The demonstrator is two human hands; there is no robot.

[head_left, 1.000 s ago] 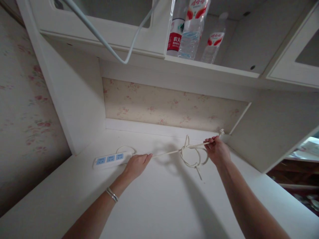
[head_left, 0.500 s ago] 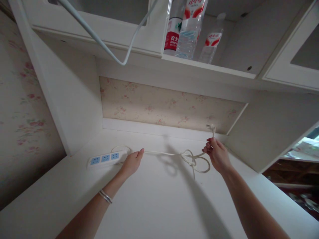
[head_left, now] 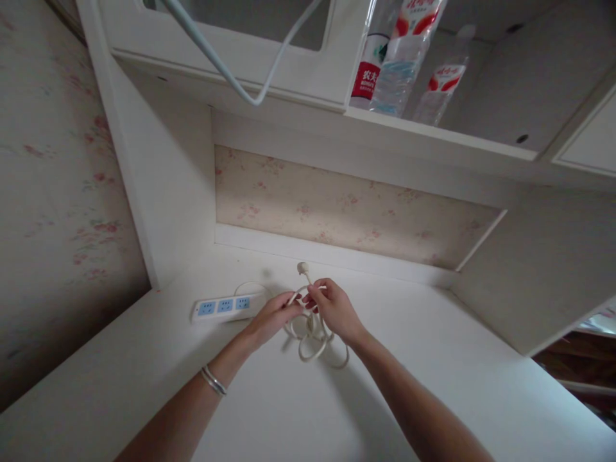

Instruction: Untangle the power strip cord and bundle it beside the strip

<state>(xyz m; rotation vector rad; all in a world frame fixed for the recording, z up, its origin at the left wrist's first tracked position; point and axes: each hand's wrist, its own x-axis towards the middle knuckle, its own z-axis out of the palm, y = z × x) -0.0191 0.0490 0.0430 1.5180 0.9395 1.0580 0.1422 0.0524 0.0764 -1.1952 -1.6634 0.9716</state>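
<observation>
A white power strip with blue socket faces lies at the left on the white desk. Its cream cord hangs in several loose loops below my hands. My left hand, just right of the strip, is closed on a part of the cord. Beside it, almost touching, my right hand pinches the cord close under the plug, which points up and away from me. Where the loops pass between my fingers is partly hidden.
A white desk surface spreads under my arms. Above hangs a white cabinet with plastic bottles on its open shelf. A pale bent cable or tube dangles in front. Floral wallpaper shows behind; a side panel stands right.
My right hand has come left with the plug, meeting my left hand. The cord, stretched between them before, now droops in bunched loops. The view has shifted slightly.
</observation>
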